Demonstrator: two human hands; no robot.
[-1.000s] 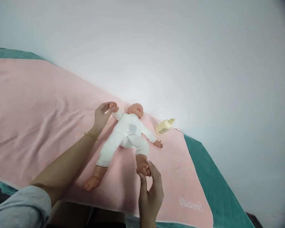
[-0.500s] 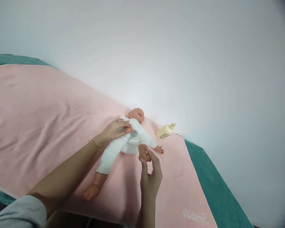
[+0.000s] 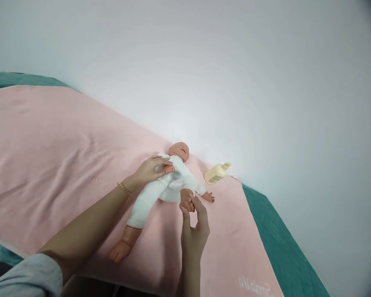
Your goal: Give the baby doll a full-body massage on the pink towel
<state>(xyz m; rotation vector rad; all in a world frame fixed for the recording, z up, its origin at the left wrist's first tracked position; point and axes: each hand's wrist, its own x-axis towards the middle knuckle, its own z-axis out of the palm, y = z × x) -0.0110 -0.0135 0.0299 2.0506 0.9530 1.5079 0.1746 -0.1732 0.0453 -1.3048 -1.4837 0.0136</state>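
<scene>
A baby doll point(image 3: 144, 202) in white clothing lies on its back on a pink cloth, its head toward the wall. My left hand point(image 3: 151, 168), with a gold bracelet at the wrist, pinches one small hand of the doll over its chest. Lower down and to the right, my right hand point(image 3: 195, 222) holds the doll's raised foot point(image 3: 186, 200) between thumb and fingers. The other foot point(image 3: 120, 249) rests on the cloth at the lower left. The doll's other arm stretches out to the right.
A pale yellow pump bottle point(image 3: 216, 174) stands tilted in view, right of the doll's head. The pink cloth point(image 3: 49, 144) lies over a green sheet point(image 3: 281, 235). A plain white wall point(image 3: 204, 62) rises behind.
The whole view has shifted very slightly. My right hand and the doll's foot in it have barely moved; my left hand keeps its hold.
</scene>
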